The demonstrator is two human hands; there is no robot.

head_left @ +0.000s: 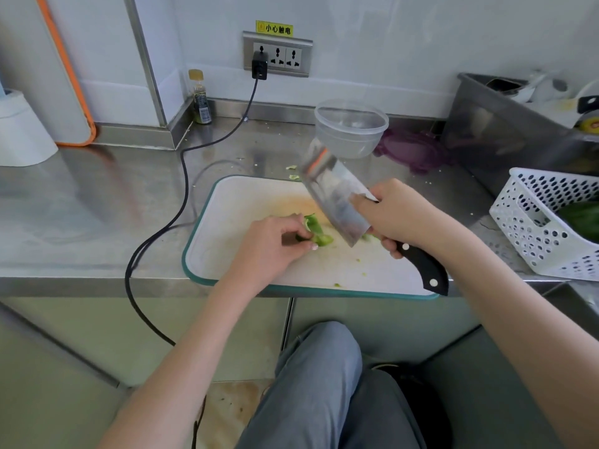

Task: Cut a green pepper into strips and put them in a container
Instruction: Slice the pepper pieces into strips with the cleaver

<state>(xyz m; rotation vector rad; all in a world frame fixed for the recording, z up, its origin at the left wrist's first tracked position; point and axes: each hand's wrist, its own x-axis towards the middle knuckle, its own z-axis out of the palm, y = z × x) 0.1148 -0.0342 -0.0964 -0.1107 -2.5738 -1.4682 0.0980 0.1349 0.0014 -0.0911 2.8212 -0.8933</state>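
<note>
left hand (275,241): fingers curled, pinching the green pepper piece (316,230) on the cutting board (233,202)
right hand (400,215): wrapped round the cleaver (337,196), blade tilted just right of the pinch
container (351,129): beyond the blade, looks empty
progress: cutting appears underway; few strips visible, none transferred yet

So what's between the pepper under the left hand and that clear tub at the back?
In the head view, the cleaver's blade, tilted, crosses between green pepper and clear container, above the cutting board.
</note>
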